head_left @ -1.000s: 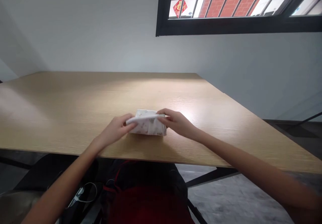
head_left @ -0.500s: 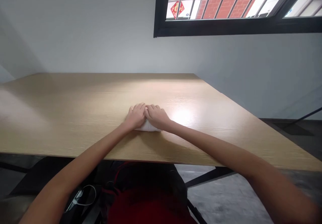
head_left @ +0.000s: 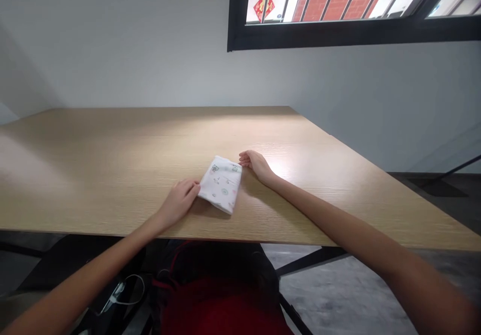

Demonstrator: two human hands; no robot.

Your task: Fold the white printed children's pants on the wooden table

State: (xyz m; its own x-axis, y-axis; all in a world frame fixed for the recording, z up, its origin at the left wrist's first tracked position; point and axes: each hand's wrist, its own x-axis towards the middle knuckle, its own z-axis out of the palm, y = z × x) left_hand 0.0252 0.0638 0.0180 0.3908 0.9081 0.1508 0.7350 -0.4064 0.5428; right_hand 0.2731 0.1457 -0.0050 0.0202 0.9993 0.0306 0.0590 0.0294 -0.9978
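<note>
- 1 folded cloth (head_left: 221, 189), white with small prints, lies flat on the counter (head_left: 93, 174) near its front edge, turned at a slant.
- Left hand (head_left: 179, 202) touches the cloth's near-left corner, fingers loosely curled; whether they pinch the fabric is hard to tell.
- Right hand (head_left: 256, 164) rests just beside the far-right corner, fingers relaxed, holding nothing.
- Judged step: squaring the finished fold. Any further move calls for a light grip at opposite corners.
- Count: 2 hands, 1 cloth, 1 counter.
</note>
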